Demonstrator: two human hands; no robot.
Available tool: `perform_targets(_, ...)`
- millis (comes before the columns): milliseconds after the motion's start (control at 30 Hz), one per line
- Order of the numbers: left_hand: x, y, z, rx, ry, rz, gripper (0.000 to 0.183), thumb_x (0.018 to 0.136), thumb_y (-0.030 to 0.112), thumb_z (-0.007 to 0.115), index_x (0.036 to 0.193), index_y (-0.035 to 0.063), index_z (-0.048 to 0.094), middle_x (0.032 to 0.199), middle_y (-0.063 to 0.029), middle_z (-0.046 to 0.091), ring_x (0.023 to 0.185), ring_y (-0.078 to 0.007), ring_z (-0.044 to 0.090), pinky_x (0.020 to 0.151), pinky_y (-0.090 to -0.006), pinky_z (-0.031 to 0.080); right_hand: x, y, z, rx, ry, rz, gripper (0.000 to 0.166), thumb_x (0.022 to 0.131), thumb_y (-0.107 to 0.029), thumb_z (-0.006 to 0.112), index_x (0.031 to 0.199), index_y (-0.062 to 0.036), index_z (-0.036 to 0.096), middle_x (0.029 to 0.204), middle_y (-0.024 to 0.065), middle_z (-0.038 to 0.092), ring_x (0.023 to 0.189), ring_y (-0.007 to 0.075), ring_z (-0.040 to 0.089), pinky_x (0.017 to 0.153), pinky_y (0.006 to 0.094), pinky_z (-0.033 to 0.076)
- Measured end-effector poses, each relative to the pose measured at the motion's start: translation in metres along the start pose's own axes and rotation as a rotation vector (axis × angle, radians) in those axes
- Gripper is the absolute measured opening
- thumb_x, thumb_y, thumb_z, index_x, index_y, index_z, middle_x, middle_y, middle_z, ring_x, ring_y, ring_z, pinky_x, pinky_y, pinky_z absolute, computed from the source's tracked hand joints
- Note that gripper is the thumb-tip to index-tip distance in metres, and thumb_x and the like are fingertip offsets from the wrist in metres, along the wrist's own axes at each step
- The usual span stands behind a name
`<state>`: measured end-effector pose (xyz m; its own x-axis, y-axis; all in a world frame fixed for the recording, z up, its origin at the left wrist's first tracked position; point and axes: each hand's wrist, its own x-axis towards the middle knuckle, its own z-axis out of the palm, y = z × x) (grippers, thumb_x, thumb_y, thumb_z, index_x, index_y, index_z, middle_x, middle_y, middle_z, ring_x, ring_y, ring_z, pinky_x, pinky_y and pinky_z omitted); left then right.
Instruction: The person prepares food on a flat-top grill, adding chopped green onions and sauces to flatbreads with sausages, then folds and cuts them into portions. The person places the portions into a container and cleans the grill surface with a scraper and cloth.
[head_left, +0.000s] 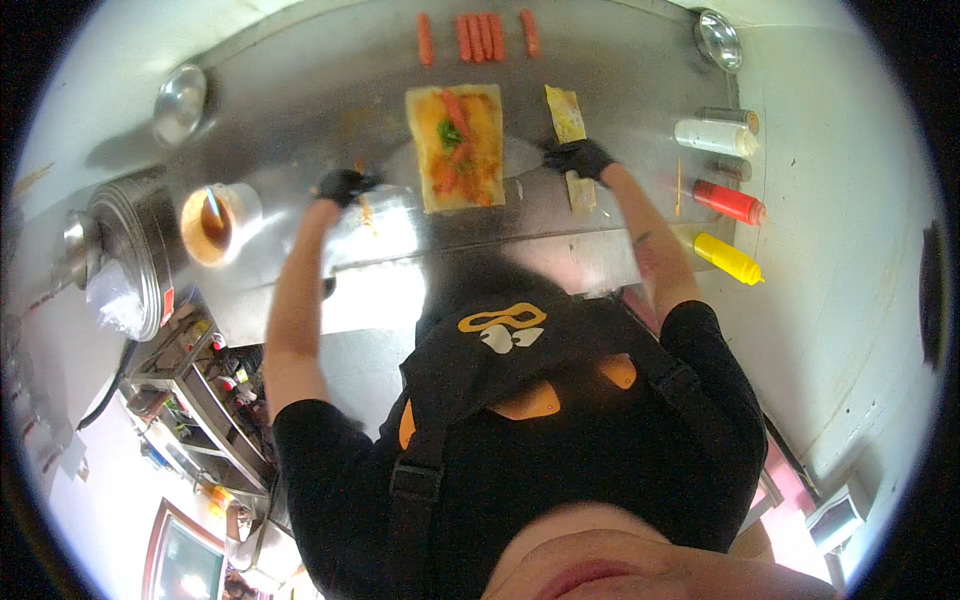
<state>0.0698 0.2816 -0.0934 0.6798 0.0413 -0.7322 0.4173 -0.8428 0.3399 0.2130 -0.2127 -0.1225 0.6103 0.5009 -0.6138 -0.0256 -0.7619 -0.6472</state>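
A rectangular flatbread (486, 150) with sauce, red sausages and a green leafy piece on it lies on the metal griddle (300, 112) before me. My left hand (346, 186), in a black glove, is to the left of the flatbread, low over the surface; blur hides whether it holds anything. On the other side, my gloved right hand (581, 159) is over the middle of a long yellowish folded strip (564, 114), whose ends show above and below it. Whether the fingers grip the strip cannot be told. Several red sausages (480, 37) lie in a row at the far edge.
At left stand a metal bowl (180, 105), a tub of brown sauce (214, 225) and a large round metal container (139, 247). Along the right are another metal bowl (720, 39), a white bottle (712, 138), a red squeeze bottle (727, 202) and a yellow one (727, 258).
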Motion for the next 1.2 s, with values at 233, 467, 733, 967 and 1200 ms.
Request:
perform_targets(233,-0.073,0.041,-0.003,-0.167,-0.095,-0.131,0.051,0.078,0.054,0.059,0.092,0.0056,0.069,0.079,-0.0111,0.066,0.067,-0.0197,0.059,0.068,-0.0318,0.044,-0.053,-0.069,0.000,0.211,-0.081,0.269,0.020,0.084,-0.024,0.058,0.098,-0.0135,0.069,0.076,-0.0040,0.064,0.057,0.0063,0.048,0.046,0.0216,0.035)
perform_targets(467,-0.096,0.017,0.004,-0.151,-0.026,-0.146,0.050,0.077,0.053,0.061,0.087,0.0042,0.068,0.072,-0.0098,0.064,0.063,-0.0190,0.058,0.065,-0.0332,0.044,-0.063,-0.043,-0.021,0.026,-0.117,0.250,0.020,0.083,-0.017,0.058,0.100,-0.0124,0.068,0.081,-0.0008,0.066,0.056,0.0084,0.050,0.047,0.0210,0.037)
perform_targets(733,-0.094,0.114,0.018,-0.447,-0.028,-0.106,0.039,0.077,0.046,0.065,0.083,0.0080,0.068,0.065,-0.0056,0.060,0.055,-0.0136,0.051,0.054,-0.0293,0.041,-0.076,-0.065,0.032,0.263,-0.122,0.122,0.021,0.085,-0.025,0.057,0.100,-0.0134,0.067,0.078,-0.0007,0.064,0.058,0.0082,0.049,0.048,0.0224,0.038)
perform_targets(967,-0.062,0.176,0.033,-0.119,-0.171,-0.010,0.044,0.075,0.052,0.063,0.082,0.0081,0.068,0.068,-0.0067,0.062,0.057,-0.0159,0.056,0.056,-0.0309,0.045,-0.083,-0.066,0.045,0.313,-0.060,0.214,0.024,0.088,-0.031,0.054,0.099,-0.0157,0.068,0.072,-0.0013,0.061,0.055,0.0080,0.046,0.048,0.0226,0.036)
perform_targets(1200,-0.067,0.175,0.022,-0.210,-0.123,-0.019,0.044,0.073,0.052,0.066,0.079,0.0088,0.068,0.062,-0.0046,0.060,0.050,-0.0148,0.051,0.053,-0.0312,0.043,-0.090,-0.058,0.031,0.318,-0.102,0.208,0.023,0.087,-0.029,0.055,0.101,-0.0151,0.068,0.073,-0.0013,0.062,0.058,0.0078,0.049,0.050,0.0221,0.038)
